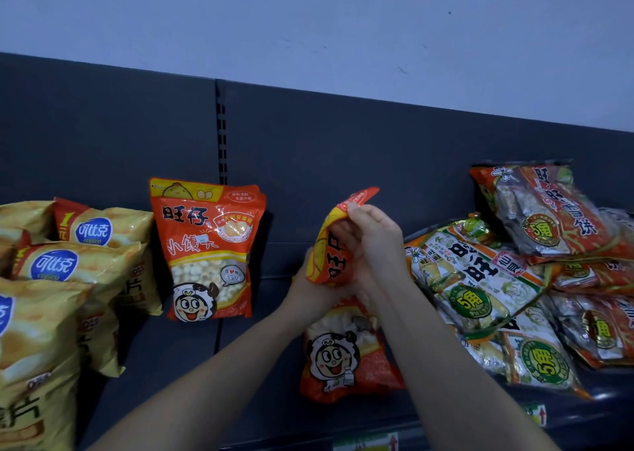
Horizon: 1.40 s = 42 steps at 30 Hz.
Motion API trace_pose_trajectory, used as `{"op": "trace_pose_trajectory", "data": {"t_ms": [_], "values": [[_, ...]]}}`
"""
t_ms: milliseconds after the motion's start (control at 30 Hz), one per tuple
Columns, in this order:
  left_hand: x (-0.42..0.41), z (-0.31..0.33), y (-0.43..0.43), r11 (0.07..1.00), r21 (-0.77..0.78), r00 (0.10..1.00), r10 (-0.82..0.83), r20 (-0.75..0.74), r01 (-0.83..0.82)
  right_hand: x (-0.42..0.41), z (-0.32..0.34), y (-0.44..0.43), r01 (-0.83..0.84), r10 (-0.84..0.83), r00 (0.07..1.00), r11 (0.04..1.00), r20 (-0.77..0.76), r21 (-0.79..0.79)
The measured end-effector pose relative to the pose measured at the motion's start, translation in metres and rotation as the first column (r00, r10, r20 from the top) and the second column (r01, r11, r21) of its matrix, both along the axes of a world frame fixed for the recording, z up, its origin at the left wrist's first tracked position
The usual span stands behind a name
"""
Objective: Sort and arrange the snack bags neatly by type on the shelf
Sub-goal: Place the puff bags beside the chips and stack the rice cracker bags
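Orange snack bag [343,358] held bent over the middle of the shelf [240,365], top edge clenched in curled right hand [375,239], left hand [302,287] mostly hidden behind it, grip not discernible, matching bag [209,251] stood upright to the left, yellow chip bags [85,262] far left, cracker packs [480,279] piled right.

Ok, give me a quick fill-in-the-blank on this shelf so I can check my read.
1. ____ of the person's hands, left hand and right hand, grip the held orange bag.
2. The upright orange bag stands against the ____ panel of the shelf.
3. The yellow chip bags sit at the far ____.
4. The rice cracker bags are piled on the ____.
Missing: both; back; left; right.
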<state>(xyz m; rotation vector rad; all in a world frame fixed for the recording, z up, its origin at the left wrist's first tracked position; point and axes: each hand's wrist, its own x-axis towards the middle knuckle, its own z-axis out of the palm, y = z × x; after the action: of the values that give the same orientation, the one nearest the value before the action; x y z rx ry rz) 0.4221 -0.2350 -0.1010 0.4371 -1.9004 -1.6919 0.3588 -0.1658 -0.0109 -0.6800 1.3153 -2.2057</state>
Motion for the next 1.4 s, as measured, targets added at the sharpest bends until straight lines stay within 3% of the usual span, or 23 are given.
{"op": "trace_pose_trajectory", "data": {"t_ms": [133, 233, 300, 333, 400, 467, 500, 567, 633, 733, 833, 933, 1000, 1100, 1200, 1267, 1400], "values": [[0.003, 0.019, -0.001, 0.957, 0.212, 0.958, 0.235, -0.165, -0.199, 0.000, 0.009, 0.008, -0.064, 0.062, 0.995, 0.998, -0.075, -0.028], [0.013, 0.025, -0.008, 0.913, 0.271, 0.924, 0.353, -0.146, -0.306, -0.012, -0.005, 0.014, 0.186, -0.169, 0.970, 0.978, -0.174, 0.090], [0.020, 0.016, -0.016, 0.900, 0.238, 0.916, 0.393, -0.080, -0.365, -0.023, -0.030, 0.017, 0.374, -0.290, 0.912, 0.878, -0.291, 0.297], [0.023, 0.013, -0.019, 0.894, 0.220, 0.910, 0.411, -0.052, -0.391, -0.030, -0.046, 0.018, 0.402, -0.265, 0.900, 0.811, -0.346, 0.424], [0.030, 0.009, -0.025, 0.887, 0.189, 0.901, 0.434, -0.027, -0.421, -0.039, -0.079, 0.021, 0.328, -0.073, 0.926, 0.639, -0.370, 0.695], [0.035, 0.007, -0.028, 0.894, 0.149, 0.903, 0.429, -0.013, -0.423, -0.043, -0.106, 0.023, 0.212, 0.095, 0.956, 0.421, -0.276, 0.882], [0.039, 0.007, -0.028, 0.903, 0.134, 0.911, 0.412, -0.009, -0.408, -0.046, -0.116, 0.025, 0.173, 0.127, 0.965, 0.351, -0.230, 0.920], [0.045, 0.005, -0.027, 0.927, 0.080, 0.930, 0.368, 0.003, -0.367, -0.046, -0.121, 0.029, 0.140, 0.125, 0.974, 0.311, -0.186, 0.940], [0.050, 0.008, -0.024, 0.935, 0.015, 0.935, 0.353, 0.030, -0.354, -0.047, -0.121, 0.033, 0.090, 0.079, 0.989, 0.376, -0.128, 0.922], [0.055, 0.013, -0.025, 0.935, 0.034, 0.934, 0.351, 0.067, -0.353, -0.047, -0.117, 0.038, -0.004, 0.001, 1.000, 0.528, 0.004, 0.849], [0.066, 0.019, -0.026, 0.938, 0.070, 0.941, 0.335, 0.053, -0.338, -0.046, -0.114, 0.036, -0.016, -0.019, 0.999, 0.562, 0.032, 0.827], [0.080, 0.026, -0.031, 0.936, 0.136, 0.945, 0.325, 0.019, -0.325, -0.041, -0.098, 0.033, 0.041, -0.020, 0.999, 0.623, -0.037, 0.781], [0.090, 0.030, -0.037, 0.932, 0.158, 0.945, 0.326, 0.025, -0.325, -0.041, -0.084, 0.033, 0.159, -0.039, 0.984, 0.644, -0.175, 0.748], [0.109, 0.035, -0.044, 0.934, 0.118, 0.941, 0.334, 0.044, -0.337, -0.038, -0.055, 0.036, 0.359, -0.069, 0.906, 0.646, -0.417, 0.673], [0.130, 0.035, -0.052, 0.903, 0.206, 0.926, 0.374, 0.057, -0.378, -0.031, -0.029, 0.041, 0.430, -0.112, 0.846, 0.721, -0.522, 0.543], [0.143, 0.035, -0.056, 0.895, 0.235, 0.925, 0.376, 0.055, -0.378, -0.025, -0.019, 0.043, 0.427, -0.130, 0.823, 0.782, -0.553, 0.454], [0.159, 0.030, -0.061, 0.886, 0.230, 0.914, 0.403, 0.047, -0.402, -0.008, -0.007, 0.037, 0.300, -0.129, 0.870, 0.905, -0.477, 0.302]]}}
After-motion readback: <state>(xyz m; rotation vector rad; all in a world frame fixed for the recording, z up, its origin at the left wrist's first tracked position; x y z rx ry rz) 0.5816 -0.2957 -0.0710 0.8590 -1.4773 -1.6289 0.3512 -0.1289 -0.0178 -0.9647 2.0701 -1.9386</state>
